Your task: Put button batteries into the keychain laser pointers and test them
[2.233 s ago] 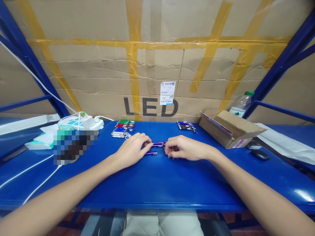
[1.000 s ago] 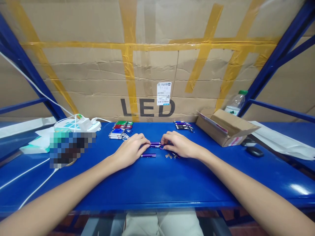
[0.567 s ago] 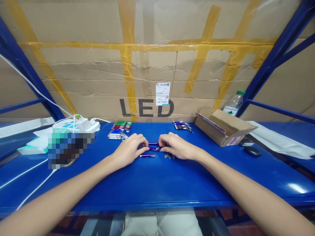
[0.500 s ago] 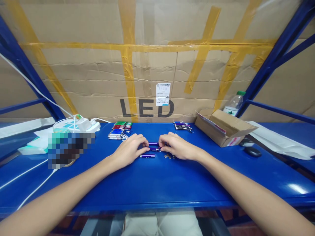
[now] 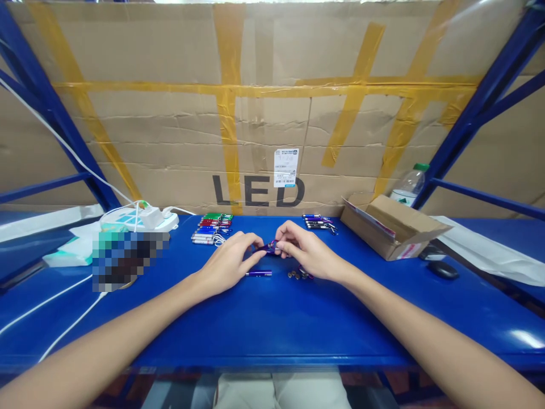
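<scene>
My left hand (image 5: 227, 261) is closed around a slim purple metal penlight (image 5: 267, 248), mostly hidden by the fingers. At the penlight's right end, the thumb and fingertips of my right hand (image 5: 309, 253) pinch its tip or a small part there; which one I cannot tell. Just in front of my left fingers, another purple tube (image 5: 259, 273) lies flat on the blue table (image 5: 264, 324). Several small round metal pieces, like button cells (image 5: 293, 275), lie below my right hand, with a purple bit partly hidden beside them.
Green, red, blue and silver penlights (image 5: 210, 230) lie in rows at back left; blue and black penlights (image 5: 317, 221) lie at back right. An open cardboard box (image 5: 392, 227), a black mouse (image 5: 443, 270) and a bottle (image 5: 411, 183) stand right. A power strip (image 5: 166, 220) and cables lie left.
Both hands have come together around a purple penlight, which is now tilted between them. The right fingertips have moved onto its end. The view has shifted slightly.
</scene>
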The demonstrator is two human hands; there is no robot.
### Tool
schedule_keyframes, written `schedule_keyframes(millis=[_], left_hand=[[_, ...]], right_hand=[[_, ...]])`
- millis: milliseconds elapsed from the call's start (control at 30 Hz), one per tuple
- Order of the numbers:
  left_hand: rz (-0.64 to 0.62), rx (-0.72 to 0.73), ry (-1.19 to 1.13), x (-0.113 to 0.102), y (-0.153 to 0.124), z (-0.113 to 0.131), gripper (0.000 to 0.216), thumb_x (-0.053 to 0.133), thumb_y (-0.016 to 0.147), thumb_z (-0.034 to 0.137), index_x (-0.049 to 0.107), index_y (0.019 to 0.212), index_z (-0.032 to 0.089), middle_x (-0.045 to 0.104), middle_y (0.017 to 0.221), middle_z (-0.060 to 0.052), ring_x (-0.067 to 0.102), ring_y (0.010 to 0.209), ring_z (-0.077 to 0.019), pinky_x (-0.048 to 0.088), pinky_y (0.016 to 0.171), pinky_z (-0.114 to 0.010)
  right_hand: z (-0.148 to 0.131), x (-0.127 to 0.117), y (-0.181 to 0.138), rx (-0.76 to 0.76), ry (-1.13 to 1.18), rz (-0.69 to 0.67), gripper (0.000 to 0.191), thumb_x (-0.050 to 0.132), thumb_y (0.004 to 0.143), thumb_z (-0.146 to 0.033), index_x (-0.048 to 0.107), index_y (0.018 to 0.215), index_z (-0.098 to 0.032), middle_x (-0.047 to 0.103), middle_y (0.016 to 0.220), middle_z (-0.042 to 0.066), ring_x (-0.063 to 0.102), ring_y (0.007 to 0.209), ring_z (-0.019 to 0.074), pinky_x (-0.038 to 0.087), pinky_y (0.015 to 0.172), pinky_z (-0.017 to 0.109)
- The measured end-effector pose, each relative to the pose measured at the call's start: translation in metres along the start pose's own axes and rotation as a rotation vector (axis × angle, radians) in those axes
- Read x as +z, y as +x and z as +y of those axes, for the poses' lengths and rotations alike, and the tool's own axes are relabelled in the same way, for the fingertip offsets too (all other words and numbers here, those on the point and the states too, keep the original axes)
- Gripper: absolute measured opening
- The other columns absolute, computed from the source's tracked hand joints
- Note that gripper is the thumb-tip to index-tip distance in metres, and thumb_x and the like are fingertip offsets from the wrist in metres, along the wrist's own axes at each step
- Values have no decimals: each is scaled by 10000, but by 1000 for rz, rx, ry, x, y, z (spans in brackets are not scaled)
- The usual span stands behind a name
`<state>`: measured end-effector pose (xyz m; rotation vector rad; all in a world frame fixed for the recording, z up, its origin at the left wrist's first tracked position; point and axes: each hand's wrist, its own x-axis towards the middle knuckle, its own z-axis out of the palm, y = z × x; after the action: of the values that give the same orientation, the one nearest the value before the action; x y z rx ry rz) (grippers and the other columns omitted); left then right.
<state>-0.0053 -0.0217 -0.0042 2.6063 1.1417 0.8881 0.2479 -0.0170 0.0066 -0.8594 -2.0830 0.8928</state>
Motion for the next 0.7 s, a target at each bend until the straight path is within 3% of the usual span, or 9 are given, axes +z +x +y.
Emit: schedule_keyframes(millis=[133, 200, 300, 433, 700], left_hand=[[40, -17, -19, 1, 0, 2, 241, 528, 1113, 394, 659, 1235, 233, 745, 1131, -61, 681, 1065, -253, 530, 950, -408], [54, 11, -12, 0, 0, 1, 259, 503, 1122, 374, 666, 1269, 235, 746, 1186, -71, 676, 1112, -260, 521, 993, -424], [56, 40, 8, 0, 0, 1, 286, 477, 1131, 371, 700, 1240, 229, 745, 1118, -73, 674, 1061, -258, 524, 968, -421], [52, 51, 36, -1, 0, 1, 319, 460, 1140, 382, 719, 1222, 216, 730, 1057, -71, 664, 1007, -252, 528, 932, -413], [61, 56, 30, -1, 0, 1, 300, 481, 1137, 367, 719, 1258, 229, 734, 1077, -73, 670, 1037, -253, 526, 954, -406]], right_hand=[[1, -3, 0, -9, -81, -10, 184, 514, 1101, -322, 616, 1220, -227, 699, 924, 13, 661, 853, 184, 538, 822, 324], [2, -4, 0, -48, -175, -40, 232, 521, 1101, -327, 661, 1250, -216, 731, 1039, 52, 681, 934, 209, 541, 879, 352], [6, -4, 0, -120, -343, -86, 299, 521, 1106, -326, 687, 1321, -202, 726, 1197, 114, 684, 1088, 263, 528, 975, 404], [7, -4, -1, -128, -479, -131, 361, 446, 1133, -303, 661, 1402, -194, 715, 1206, 142, 669, 1120, 285, 535, 993, 434], [4, -6, -5, -152, -558, -123, 313, 446, 1136, -283, 668, 1344, -212, 741, 1197, 126, 638, 1092, 275, 540, 979, 436]])
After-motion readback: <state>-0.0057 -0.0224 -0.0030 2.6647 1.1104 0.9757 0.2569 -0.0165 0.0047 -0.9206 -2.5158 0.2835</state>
